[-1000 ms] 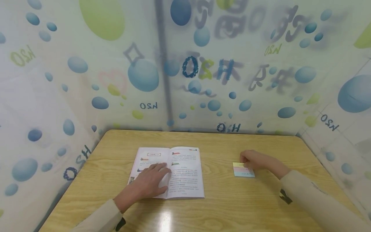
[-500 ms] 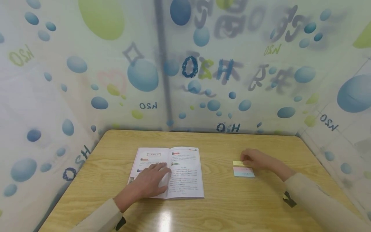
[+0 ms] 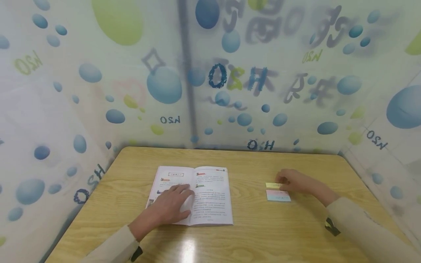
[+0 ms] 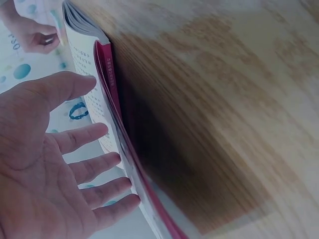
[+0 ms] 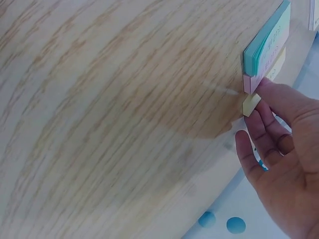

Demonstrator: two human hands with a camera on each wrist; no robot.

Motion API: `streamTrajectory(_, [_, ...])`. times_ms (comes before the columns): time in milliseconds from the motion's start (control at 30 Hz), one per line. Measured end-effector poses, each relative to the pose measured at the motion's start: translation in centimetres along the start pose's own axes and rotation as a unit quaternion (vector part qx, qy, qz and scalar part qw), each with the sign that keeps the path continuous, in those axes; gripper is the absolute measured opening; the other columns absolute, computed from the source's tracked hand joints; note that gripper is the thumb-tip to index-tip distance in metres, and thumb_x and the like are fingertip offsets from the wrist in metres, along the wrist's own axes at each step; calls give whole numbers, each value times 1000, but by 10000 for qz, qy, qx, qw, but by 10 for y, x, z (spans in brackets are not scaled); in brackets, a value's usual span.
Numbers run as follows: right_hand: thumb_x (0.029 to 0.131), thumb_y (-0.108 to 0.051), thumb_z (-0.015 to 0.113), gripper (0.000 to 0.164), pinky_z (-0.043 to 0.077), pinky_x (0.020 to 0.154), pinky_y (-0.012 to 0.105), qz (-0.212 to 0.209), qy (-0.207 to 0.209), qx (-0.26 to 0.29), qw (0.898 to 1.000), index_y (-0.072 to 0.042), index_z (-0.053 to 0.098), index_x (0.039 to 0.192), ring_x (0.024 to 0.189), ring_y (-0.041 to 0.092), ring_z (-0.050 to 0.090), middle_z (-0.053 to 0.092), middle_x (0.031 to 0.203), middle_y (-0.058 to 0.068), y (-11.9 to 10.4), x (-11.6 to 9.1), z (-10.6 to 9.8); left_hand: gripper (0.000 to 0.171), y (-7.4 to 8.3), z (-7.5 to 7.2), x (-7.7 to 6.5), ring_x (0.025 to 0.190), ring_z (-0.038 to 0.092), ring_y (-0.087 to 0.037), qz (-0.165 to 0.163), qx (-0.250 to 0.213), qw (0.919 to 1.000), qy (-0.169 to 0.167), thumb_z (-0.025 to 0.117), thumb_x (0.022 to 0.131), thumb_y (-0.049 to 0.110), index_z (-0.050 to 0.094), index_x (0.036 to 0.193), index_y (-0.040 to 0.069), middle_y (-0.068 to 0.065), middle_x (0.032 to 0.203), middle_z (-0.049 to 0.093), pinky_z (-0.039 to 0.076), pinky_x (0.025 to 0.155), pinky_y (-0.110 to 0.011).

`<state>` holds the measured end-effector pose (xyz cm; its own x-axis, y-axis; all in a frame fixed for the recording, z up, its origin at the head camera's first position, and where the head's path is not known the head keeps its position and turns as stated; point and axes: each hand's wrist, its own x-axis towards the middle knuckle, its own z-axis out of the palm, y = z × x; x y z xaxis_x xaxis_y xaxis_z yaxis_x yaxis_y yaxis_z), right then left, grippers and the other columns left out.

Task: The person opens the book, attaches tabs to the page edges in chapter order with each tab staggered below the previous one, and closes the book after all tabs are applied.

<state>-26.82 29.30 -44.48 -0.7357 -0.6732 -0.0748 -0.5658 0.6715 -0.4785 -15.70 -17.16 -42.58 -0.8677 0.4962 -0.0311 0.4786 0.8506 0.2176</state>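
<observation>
Wooden table (image 3: 250, 233): under all my work.
Open paperback (image 3: 212, 201): my landmark.
Left hand (image 3: 169, 206): on the paperback's left page, fingers relaxed, gripping nothing.
Right hand (image 3: 297, 182): right of the paperback, nearly closed, pinching the yellow sticky pad (image 3: 271, 185).
Yellow sticky pad: narrowly apart from the pink pad (image 3: 273, 194); I judge separating is the step, and next calls for a steady pinch.

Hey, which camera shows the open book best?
The head view: it shows the open book spread from above, though the left hand covers part. The left wrist view shows it nearly edge-on; the right wrist view, only a sliver.
</observation>
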Motion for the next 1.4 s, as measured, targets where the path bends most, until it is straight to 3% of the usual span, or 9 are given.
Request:
streamTrajectory(267, [89, -2, 77, 15, 54, 73, 35, -110, 24, -136, 9998, -3, 68, 101, 84, 13, 57, 63, 95, -3, 0, -1, 0, 49, -3, 3, -6, 133, 46, -40, -58, -42, 9999, 85, 80, 89, 27, 63, 131, 9, -18, 146, 50, 43, 101, -61])
streamTrajectory(567, [88, -3, 76, 18, 55, 77, 41, 110, 293, -183, 9993, -1, 69, 104, 88, 18, 60, 64, 98, 0, -6, -8, -7, 48, -1, 4, -3, 130, 50, -36, 30, -37, 9988, 484, 77, 91, 26, 61, 133, 8, -15, 142, 54, 42, 104, -57])
streamTrajectory(867, [88, -1, 77, 18, 57, 75, 41, -438, 687, -446, 9957, -2, 66, 102, 86, 19, 63, 64, 95, 0, -16, -8, -16, 45, 6, 1, 5, 120, 58, -34, 431, -290, 9939, 976, 77, 89, 21, 63, 129, 5, -13, 132, 61, 49, 99, -50])
streamTrajectory(1400, [87, 0, 76, 19, 56, 76, 39, -537, 701, -771, 9931, -5, 67, 102, 85, 16, 61, 62, 94, -3, -56, 7, -19, 48, 18, -3, 13, 113, 62, -32, 283, -391, 9949, 883, 78, 90, 23, 61, 131, 6, -13, 127, 63, 53, 91, -48])
